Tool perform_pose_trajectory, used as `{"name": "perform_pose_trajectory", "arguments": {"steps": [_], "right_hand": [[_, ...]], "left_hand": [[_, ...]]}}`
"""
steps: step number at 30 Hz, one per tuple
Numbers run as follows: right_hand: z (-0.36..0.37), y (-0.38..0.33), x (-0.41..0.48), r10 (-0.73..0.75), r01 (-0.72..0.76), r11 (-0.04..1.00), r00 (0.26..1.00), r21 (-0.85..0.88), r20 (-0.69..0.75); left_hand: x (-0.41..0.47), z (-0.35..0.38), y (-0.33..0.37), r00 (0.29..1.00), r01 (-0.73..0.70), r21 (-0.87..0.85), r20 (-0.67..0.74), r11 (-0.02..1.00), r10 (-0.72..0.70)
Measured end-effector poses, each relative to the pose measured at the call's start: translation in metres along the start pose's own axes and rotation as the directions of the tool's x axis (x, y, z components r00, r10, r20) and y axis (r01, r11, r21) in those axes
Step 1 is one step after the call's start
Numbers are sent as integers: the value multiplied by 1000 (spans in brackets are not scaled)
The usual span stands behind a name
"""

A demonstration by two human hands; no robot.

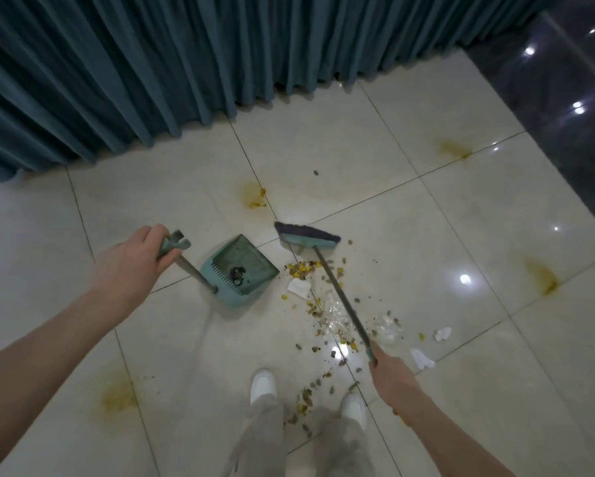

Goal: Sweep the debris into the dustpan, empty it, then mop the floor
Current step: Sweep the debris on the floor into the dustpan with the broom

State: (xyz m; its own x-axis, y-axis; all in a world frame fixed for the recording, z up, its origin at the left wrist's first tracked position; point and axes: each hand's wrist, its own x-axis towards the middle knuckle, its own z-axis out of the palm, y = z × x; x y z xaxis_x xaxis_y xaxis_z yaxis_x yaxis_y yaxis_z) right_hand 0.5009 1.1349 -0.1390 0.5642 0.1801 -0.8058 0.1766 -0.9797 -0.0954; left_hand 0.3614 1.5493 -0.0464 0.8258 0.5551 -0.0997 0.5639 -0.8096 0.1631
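A tiled floor (426,235) holds a teal dustpan (241,270), mouth tilted toward one o'clock, steadied by the left hand (141,256) clenched on its upright handle. The right hand (389,370) grasps the broom (306,241), head set beyond the debris (323,304) at the pan's four o'clock, likely to drag it in.

My right hand (390,376) hides the end of the broom (308,238). The dark clump (237,273) in the dustpan (256,258) is too blurred to name.

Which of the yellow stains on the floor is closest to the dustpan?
The stain just beyond the dustpan, toward the curtain; the other three sit much farther away.
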Motion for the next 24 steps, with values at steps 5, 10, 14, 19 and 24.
{"name": "perform_pose_trajectory", "arguments": {"steps": [5, 10, 14, 19, 24], "right_hand": [[-4, 3, -22, -3, 12, 985, 999, 172, -51], [-44, -21, 10, 9, 30, 944, 993, 328, -117], [-91, -60, 62, 12, 60, 917, 984, 395, -178], [-134, -95, 136, 48, 38, 934, 972, 355, -231], [-135, -107, 174, 66, -9, 962, 978, 274, -200]], "left_hand": [[8, -2, 10, 999, 0, -52, 52, 999, 2], [20, 0, 17, 999, -17, -48, 40, 999, 19], [20, 8, 20, 997, -76, -14, 16, 997, 77], [20, 10, 24, 1000, -17, -34, 0, 999, 17], [26, 9, 31, 997, -66, -1, -28, 998, 66]]}}
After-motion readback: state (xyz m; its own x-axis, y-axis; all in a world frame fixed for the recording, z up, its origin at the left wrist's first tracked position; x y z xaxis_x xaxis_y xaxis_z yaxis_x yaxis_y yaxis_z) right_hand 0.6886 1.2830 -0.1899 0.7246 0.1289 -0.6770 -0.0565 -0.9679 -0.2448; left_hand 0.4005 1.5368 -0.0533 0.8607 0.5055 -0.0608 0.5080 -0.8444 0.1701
